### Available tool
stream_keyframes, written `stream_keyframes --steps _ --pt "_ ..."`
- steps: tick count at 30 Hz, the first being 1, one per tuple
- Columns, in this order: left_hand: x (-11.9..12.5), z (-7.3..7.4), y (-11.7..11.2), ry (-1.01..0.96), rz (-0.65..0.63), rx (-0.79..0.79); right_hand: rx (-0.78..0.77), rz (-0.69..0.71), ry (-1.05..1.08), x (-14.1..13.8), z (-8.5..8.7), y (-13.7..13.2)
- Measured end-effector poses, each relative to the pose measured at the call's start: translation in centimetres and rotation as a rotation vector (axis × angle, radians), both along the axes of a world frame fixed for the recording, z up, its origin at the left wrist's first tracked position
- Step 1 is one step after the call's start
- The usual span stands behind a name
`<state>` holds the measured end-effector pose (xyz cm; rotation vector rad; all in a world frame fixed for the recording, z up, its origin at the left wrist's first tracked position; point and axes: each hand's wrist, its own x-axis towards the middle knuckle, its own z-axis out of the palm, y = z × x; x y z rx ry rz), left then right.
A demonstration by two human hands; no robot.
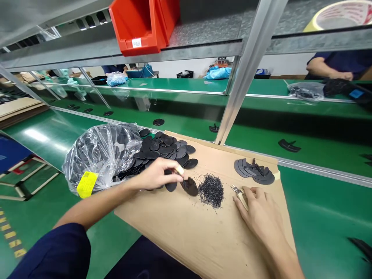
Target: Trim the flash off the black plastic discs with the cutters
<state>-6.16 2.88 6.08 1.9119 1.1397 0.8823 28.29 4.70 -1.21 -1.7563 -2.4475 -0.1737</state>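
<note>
Pinched in my left hand [162, 174] is a flat black oval plastic piece [190, 186], tilted above the cardboard. Something pale yellow covers one of that hand's fingertips. My right hand [261, 211] is wrapped round small cutting pliers [240, 195] with cream handles, their metal jaws pointing toward a heap of tiny black scraps [211, 191]. This heap lies between both hands. Beyond my right hand sits a group of black plastic pieces [254, 170], some with upright stems. Behind my left hand, a pile of black oval pieces [165, 147] spreads out of a clear plastic bag [101, 155].
A cardboard sheet [186, 228] covers part of the green bench [322, 209]. Past a metal post [241, 73], a green conveyor belt [192, 120] carries scattered black pieces. Overhead, a shelf holds a red bin [142, 27] and a tape roll [340, 17]. Other people sit across.
</note>
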Motion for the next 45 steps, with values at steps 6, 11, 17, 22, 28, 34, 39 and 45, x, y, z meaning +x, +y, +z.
stream_keyframes --steps 6,11,17,22,28,34,39,45 --pt "4.5 -4.3 -1.0 -0.197 -0.082 -0.112 0.074 0.097 0.111 -0.8 0.9 0.3" --pt "5.3 -4.7 -0.4 -0.573 0.071 -0.342 0.076 0.481 0.383 -7.0 2.1 3.8" --pt "4.3 -6.4 -2.6 -0.842 0.292 -0.657 -0.024 0.709 0.441 -13.6 1.3 9.1" --pt "4.3 -7.3 -3.9 -0.959 0.361 -0.79 -0.113 0.669 0.58 -12.5 1.6 8.5" --pt "4.7 -6.1 -1.5 -0.872 0.28 -0.775 -0.154 0.345 0.816 -8.2 2.4 3.9" --pt "6.3 -6.4 -0.2 -0.702 0.071 -0.783 -0.028 0.237 0.928 -7.2 2.4 0.1" --pt "7.0 -7.3 -0.8 -0.864 0.011 -0.985 0.123 0.511 0.655 -7.3 1.9 -1.2" --pt "6.8 -7.4 -1.0 -0.774 0.105 -0.837 0.022 0.404 0.782 -7.7 1.4 -2.1"
